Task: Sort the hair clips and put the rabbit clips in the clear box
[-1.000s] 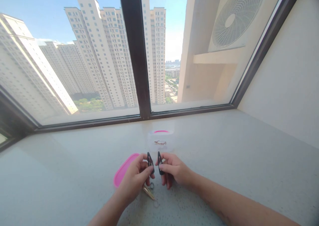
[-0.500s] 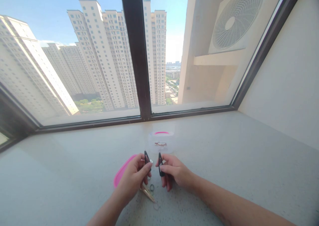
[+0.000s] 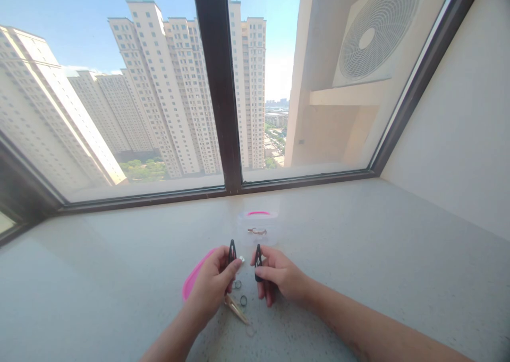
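Between the thumb and fingers of my left hand a black snap hair clip stands nearly upright. My right hand pinches a second black snap hair clip, also upright, with a small gap between the two hands. Below my left hand lies a gold-coloured hair clip, partly covered by the fingers. Small dark rings, one of them a hair tie, rest beside it, and a pale thin loop lies at its tip. A small white item shows by my left thumb.
Beyond the hands stands a clear plastic box with a pink strip and a reddish-brown item inside. A pink lid lies partly under my left hand. The pale sill ends at a dark window frame.
My left hand has shifted slightly left and its clip has turned more upright, uncovering a ring below. The right-hand clip has moved slightly to the right.
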